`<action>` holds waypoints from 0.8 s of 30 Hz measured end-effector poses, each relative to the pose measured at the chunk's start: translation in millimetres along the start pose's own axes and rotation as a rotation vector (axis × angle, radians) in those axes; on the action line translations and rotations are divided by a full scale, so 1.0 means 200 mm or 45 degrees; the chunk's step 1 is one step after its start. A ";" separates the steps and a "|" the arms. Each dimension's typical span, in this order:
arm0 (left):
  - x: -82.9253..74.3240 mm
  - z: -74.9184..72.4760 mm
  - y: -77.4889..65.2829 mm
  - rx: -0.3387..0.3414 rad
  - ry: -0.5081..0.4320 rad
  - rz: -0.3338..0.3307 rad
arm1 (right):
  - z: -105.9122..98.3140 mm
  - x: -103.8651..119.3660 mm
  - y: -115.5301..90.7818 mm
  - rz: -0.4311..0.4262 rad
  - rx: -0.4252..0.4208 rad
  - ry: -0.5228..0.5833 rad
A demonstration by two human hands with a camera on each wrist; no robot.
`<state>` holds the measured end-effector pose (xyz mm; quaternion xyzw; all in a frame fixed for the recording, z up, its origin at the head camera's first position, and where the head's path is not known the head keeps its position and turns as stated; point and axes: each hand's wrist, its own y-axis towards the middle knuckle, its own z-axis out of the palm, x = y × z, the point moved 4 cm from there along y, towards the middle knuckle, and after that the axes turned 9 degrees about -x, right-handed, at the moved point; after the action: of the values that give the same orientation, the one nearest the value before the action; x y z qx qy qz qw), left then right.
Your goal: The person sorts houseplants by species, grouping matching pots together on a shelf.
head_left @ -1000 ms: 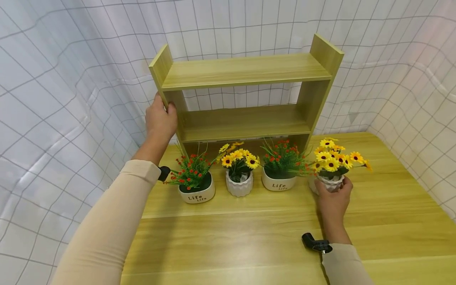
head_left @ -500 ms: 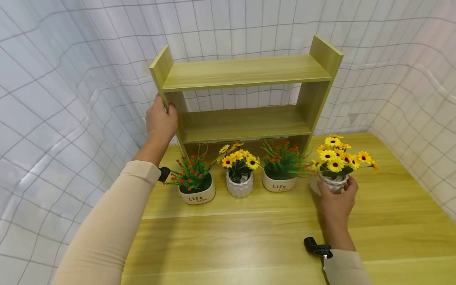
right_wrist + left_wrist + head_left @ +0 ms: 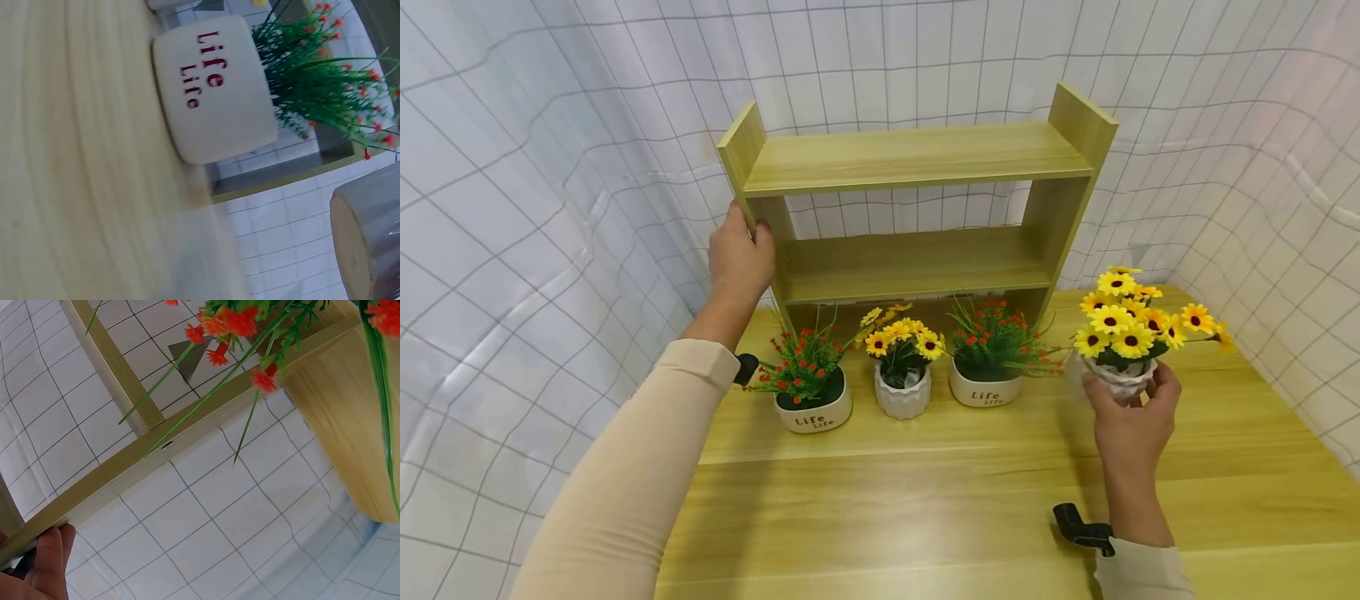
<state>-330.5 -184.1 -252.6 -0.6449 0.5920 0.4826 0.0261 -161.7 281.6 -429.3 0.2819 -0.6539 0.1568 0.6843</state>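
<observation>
My left hand (image 3: 741, 260) grips the left side panel of a light wooden shelf (image 3: 910, 160), thumb on the inner face. In the left wrist view, fingertips (image 3: 51, 550) curl over the panel's edge. At the right, my right hand (image 3: 1133, 429) holds a white ruffled flowerpot (image 3: 1122, 380) with yellow daisy-like flowers (image 3: 1131, 321). The right wrist view shows this pot's underside (image 3: 351, 250) raised off the table. Left of it, in a row before the shelf, stand a "Life" planter (image 3: 987, 390) with red flowers, another ruffled pot (image 3: 902, 398) with yellow flowers, and a second "Life" planter (image 3: 814, 415).
The wooden table (image 3: 880, 508) spreads in front of the row and on to the right. A white curtain with a dark grid (image 3: 910, 67) hangs behind the shelf and along both sides.
My right hand has moved right with the yellow-flowered pot, raising it and widening its gap to the nearest planter. The left hand keeps its grip; the head view has shifted slightly.
</observation>
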 end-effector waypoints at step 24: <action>0.00 -0.01 0.00 0.032 0.042 -0.024 | 0.09 0.42 0.01 -0.180 0.097 0.254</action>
<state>-328.9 -184.9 -252.2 -0.6579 0.5922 0.4643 0.0289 -168.7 260.4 -345.9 0.3360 -0.5548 0.1601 0.7441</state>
